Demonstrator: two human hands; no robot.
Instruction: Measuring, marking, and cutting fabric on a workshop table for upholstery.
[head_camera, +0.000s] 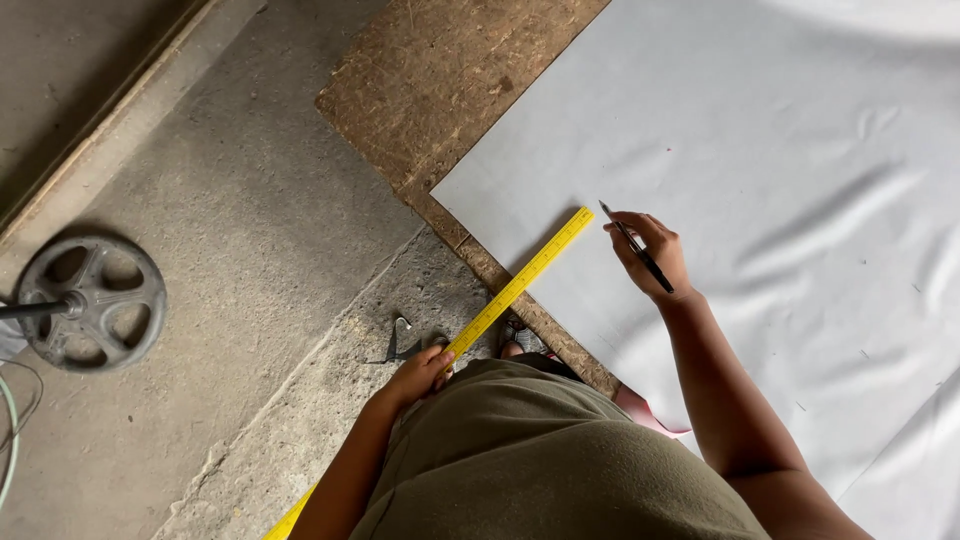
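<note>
My left hand (420, 373) grips a long yellow ruler (525, 277) near its middle, low over the concrete floor. The ruler's far end rests on a large white sheet (760, 200) close to the sheet's near corner. My right hand (650, 255) holds a dark pencil (634, 246), tip pointing up-left, just right of the ruler's end and over the white sheet. The sheet lies on a brown chipboard panel (440, 80).
A grey metal wheel (92, 300) on a rod lies on the concrete floor (250, 220) at the left. A small metal clip (400, 330) sits by my left hand. My foot in a sandal (520, 340) stands at the board's edge. A pale cable (8, 440) runs at the far left.
</note>
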